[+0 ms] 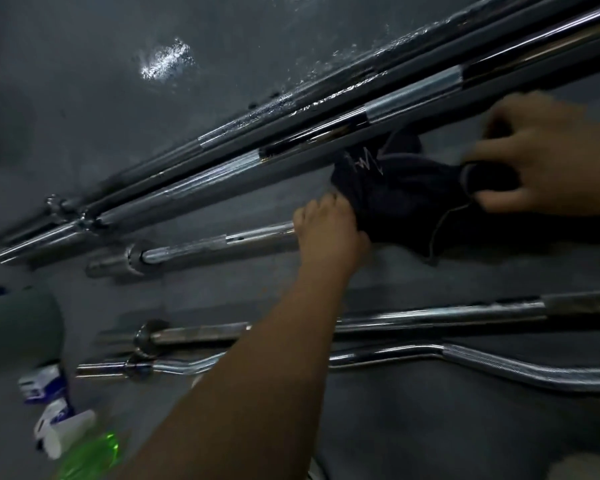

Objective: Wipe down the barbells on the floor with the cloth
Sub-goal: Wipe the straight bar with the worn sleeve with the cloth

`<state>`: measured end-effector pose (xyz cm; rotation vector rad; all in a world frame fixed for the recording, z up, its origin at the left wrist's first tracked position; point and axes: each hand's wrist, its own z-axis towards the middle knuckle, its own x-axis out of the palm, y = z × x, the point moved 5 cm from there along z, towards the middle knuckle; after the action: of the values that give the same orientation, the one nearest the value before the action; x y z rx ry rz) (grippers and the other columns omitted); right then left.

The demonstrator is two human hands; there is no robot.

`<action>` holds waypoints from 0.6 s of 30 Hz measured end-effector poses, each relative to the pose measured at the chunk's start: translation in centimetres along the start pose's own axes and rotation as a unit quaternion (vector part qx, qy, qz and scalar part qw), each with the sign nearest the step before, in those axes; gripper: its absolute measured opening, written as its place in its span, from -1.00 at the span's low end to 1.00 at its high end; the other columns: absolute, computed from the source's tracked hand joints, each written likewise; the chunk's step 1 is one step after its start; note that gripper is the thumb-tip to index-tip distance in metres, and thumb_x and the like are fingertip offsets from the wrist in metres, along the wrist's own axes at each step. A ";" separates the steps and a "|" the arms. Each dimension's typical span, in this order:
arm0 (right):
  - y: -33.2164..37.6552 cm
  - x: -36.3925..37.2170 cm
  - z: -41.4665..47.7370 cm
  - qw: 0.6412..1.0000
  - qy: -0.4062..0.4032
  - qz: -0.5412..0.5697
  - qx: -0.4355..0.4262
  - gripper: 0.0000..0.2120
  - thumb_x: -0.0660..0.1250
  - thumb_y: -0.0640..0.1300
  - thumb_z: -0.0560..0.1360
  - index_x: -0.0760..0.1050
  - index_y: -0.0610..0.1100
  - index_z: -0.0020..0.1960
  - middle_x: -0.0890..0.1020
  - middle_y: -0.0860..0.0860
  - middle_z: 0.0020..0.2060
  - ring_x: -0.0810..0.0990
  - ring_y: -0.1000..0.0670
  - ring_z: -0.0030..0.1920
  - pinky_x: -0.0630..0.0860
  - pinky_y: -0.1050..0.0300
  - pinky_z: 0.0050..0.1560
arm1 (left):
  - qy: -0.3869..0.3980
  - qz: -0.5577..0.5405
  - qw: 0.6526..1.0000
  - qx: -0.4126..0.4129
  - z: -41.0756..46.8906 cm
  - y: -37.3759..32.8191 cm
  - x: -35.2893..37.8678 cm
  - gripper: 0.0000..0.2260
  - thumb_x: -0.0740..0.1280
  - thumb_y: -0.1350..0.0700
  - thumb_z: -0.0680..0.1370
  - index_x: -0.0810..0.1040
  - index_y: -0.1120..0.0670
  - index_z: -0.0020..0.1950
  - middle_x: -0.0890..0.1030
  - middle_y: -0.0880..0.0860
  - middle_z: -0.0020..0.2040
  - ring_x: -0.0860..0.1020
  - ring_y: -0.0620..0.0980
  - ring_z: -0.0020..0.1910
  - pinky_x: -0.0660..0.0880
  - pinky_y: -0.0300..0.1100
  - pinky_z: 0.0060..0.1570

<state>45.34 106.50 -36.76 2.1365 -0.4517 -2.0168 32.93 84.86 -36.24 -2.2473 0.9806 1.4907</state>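
Dark crumpled cloth, gripped by left hand and right hand, covers a chrome barbell.

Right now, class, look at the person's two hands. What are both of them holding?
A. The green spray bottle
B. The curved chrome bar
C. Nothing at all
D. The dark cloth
D: the left hand grips one edge of the dark cloth and the right hand pinches a fold at its other end, over the short straight bar.
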 end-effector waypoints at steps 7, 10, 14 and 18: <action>8.9 0.9 5.6 0.997 0.029 0.067 -0.022 -0.15 0.35 0.22 0.27 0.24 -0.02 0.50 0.63 -0.07 0.05 0.64 -0.17 0.02 0.53 -0.09 0.00 | 0.258 -0.117 0.958 0.053 4.3 -0.2 -1.0 -0.65 0.27 0.02 0.55 0.48 0.06 0.33 0.53 0.16 0.30 0.48 0.19 0.28 0.36 0.02 0.33; 9.5 1.1 6.8 0.997 0.038 0.010 -0.059 -0.21 0.35 0.24 0.30 0.34 0.05 0.49 0.56 -0.09 -0.01 0.60 -0.20 -0.07 0.49 -0.04 -0.12 | 0.049 -0.063 0.997 0.015 2.8 0.4 0.0 -0.67 0.34 0.01 0.43 0.49 0.07 0.16 0.58 0.13 0.10 0.52 0.21 0.11 0.36 0.00 0.11; 5.1 0.8 2.5 0.998 0.035 -0.022 -0.056 -0.40 0.19 0.37 0.31 0.61 -0.07 0.06 0.55 -0.14 -0.09 0.58 -0.24 -0.14 0.48 -0.06 -0.15 | -0.066 -0.036 0.997 0.012 -0.1 0.3 0.8 -0.75 0.39 0.03 0.39 0.47 0.03 0.02 0.57 0.09 -0.02 0.50 0.18 0.02 0.28 -0.02 -0.01; 0.8 0.0 -1.2 1.000 0.009 -0.021 -0.008 -0.40 0.30 0.35 0.32 0.63 -0.14 0.04 0.47 -0.25 0.29 0.45 -0.31 0.28 0.46 -0.27 0.13 | 0.127 -0.055 0.989 0.049 2.4 0.7 0.6 -0.78 0.35 -0.03 0.47 0.52 -0.01 0.08 0.62 0.11 0.09 0.55 0.16 0.08 0.41 -0.07 0.06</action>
<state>46.47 105.68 -36.39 2.1708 -0.3914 -2.0144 30.85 85.48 -37.69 -2.4169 0.9572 1.1076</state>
